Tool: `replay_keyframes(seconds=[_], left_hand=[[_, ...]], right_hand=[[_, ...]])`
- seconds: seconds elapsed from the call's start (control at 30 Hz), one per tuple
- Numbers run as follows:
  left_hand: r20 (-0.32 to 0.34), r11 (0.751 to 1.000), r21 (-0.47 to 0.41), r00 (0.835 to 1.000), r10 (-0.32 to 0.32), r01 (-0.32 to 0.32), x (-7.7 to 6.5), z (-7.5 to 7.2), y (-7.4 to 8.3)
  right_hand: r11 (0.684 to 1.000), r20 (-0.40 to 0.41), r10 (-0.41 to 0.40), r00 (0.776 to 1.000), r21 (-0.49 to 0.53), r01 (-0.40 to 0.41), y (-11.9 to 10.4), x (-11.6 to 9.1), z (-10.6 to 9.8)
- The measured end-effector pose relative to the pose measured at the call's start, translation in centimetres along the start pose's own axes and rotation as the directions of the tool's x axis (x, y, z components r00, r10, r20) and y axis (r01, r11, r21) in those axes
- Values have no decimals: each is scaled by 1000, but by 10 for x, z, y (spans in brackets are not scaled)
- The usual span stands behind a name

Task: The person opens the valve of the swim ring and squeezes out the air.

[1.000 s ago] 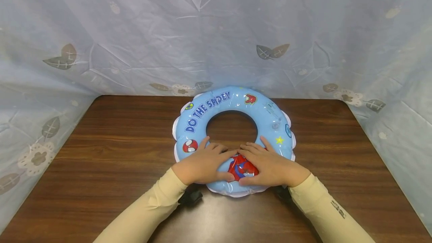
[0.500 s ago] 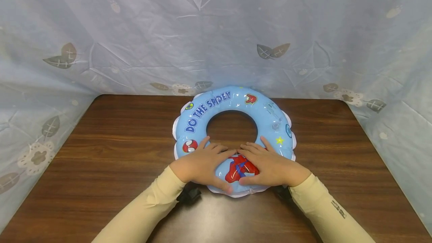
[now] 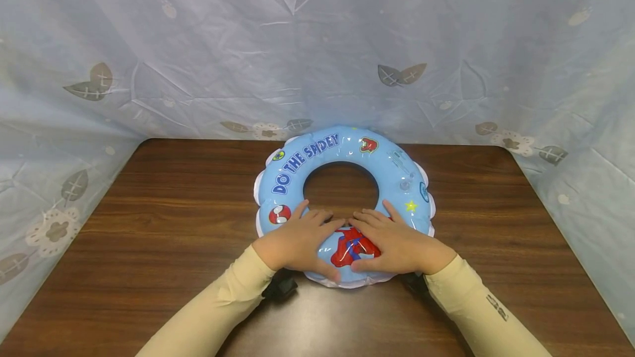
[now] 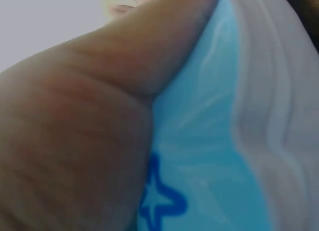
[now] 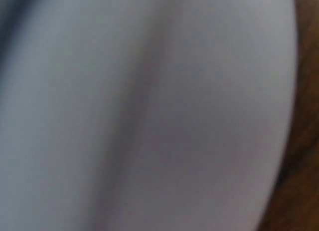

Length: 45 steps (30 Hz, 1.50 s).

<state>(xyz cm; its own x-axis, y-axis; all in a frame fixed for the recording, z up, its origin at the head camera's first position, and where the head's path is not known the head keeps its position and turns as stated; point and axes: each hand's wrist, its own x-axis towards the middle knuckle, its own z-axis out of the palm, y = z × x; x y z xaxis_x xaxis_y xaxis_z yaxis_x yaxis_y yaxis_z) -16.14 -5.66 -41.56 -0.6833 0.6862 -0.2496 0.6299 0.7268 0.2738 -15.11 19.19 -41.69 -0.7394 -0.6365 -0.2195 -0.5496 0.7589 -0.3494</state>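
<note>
A blue inflatable swim ring (image 3: 347, 147), printed with "DO THE SPIDEY", stars and red figures, lies flat on the wooden table. My left hand (image 3: 300, 241) rests on the near part of the ring, its fingers reaching to the inner hole and its thumb lying near the outer rim. Beside it, my right hand (image 3: 397, 241) rests there too, fingers spread and thumb pointing inward. The fingertips of both hands almost meet. In the left wrist view the thumb (image 4: 149, 46) lies against the blue vinyl. The right wrist view holds the ring's blurred white edge (image 5: 209, 116) and no hand.
The brown wooden table (image 3: 173, 208) extends around the ring on all sides. A pale patterned cloth (image 3: 317, 59) hangs behind and at both sides. Black wrist devices (image 3: 280, 286) sit under the wrists.
My left thumb has slid toward the ring's near rim, leaving more of the red printed figure showing. The right hand and the ring's place stay nearly the same.
</note>
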Motion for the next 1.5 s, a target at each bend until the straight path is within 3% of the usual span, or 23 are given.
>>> replay_keyframes(seconds=[1.5], left_hand=[[7, 999, 31, 1000, -17, 17, 2, 1, 4]], right_hand=[[1000, 31, -6, 1000, -5, 6, 2, 1, 3]])
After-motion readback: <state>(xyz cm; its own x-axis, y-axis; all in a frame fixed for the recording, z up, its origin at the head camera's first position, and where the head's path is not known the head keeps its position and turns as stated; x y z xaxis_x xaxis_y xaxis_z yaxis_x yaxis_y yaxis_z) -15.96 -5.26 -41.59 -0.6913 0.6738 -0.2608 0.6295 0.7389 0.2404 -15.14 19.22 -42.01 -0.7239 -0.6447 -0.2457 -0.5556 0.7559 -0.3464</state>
